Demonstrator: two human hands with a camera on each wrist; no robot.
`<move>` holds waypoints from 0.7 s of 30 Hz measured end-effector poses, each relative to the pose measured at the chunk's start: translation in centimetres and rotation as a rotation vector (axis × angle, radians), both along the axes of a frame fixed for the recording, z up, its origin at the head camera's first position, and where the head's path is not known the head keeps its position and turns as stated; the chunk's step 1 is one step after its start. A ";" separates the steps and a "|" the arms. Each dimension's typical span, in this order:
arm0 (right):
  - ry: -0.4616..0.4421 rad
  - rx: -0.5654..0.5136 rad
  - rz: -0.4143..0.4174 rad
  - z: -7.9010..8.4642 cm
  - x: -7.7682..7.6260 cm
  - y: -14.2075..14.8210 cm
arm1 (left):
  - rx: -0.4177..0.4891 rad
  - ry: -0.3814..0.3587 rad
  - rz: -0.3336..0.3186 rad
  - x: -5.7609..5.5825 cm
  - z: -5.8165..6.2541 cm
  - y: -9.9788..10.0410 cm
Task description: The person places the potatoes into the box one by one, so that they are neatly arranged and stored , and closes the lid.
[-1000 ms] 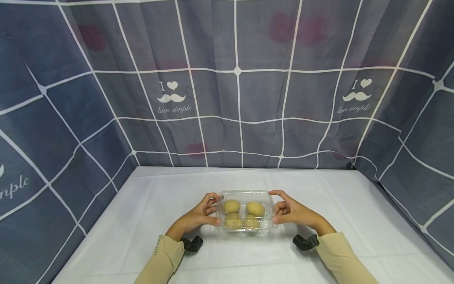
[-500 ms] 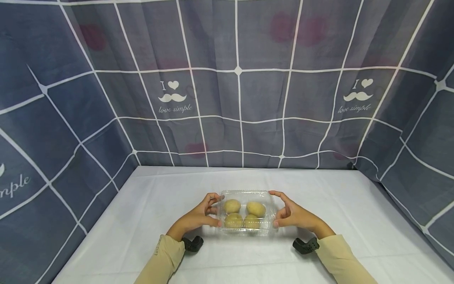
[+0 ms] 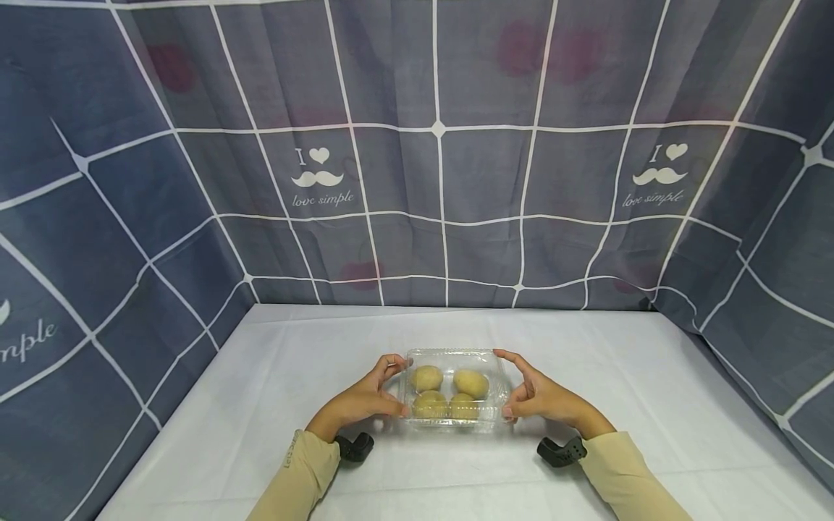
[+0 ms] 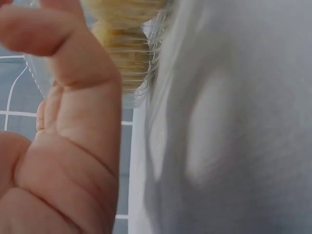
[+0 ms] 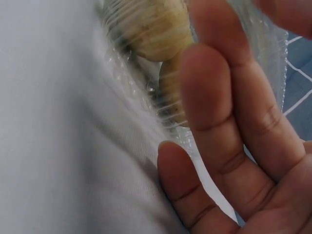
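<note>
A clear plastic clamshell box [image 3: 449, 355] lies on the white cloth, its lid down, with several yellow potatoes [image 3: 470, 383] inside. At its left end, my left hand [image 3: 365, 396] holds the box between the thumb at the front corner and the index finger at the back corner. My right hand [image 3: 542, 394] grips the opposite end in the same way. Close up in the left wrist view, potatoes [image 4: 124, 53] show through the ribbed wall beyond my fingers. Right wrist view: bent fingers lie beside the box's ribbed side [image 5: 126, 68], which partly blurs the potatoes [image 5: 156, 29].
A white cloth [image 3: 313, 333] covers the table. Grey-blue curtains with white grid lines [image 3: 482, 253] stand behind it and along both sides. Black wrist straps [image 3: 355, 449] sit below each hand, by beige sleeves [image 3: 302, 470].
Both hands keep their places at the box's two ends. Their lower fingers shift slightly, and the box has moved a touch to the right in view.
</note>
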State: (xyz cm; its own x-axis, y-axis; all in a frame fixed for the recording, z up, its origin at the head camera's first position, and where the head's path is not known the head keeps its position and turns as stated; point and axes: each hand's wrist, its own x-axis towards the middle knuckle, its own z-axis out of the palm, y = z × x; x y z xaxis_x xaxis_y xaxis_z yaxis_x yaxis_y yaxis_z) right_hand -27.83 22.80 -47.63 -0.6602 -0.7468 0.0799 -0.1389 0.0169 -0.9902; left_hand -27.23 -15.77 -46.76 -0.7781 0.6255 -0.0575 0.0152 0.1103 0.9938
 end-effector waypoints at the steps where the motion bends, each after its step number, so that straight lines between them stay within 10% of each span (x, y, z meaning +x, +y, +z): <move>1: -0.003 -0.004 0.001 0.0 0.0 0.0 | 0.000 -0.001 0.000 0.0 0.0 0.0; 21: 0.011 0.093 -0.056 0.9 0.5 0.1 | -0.033 0.017 0.006 0.3 0.0 -0.4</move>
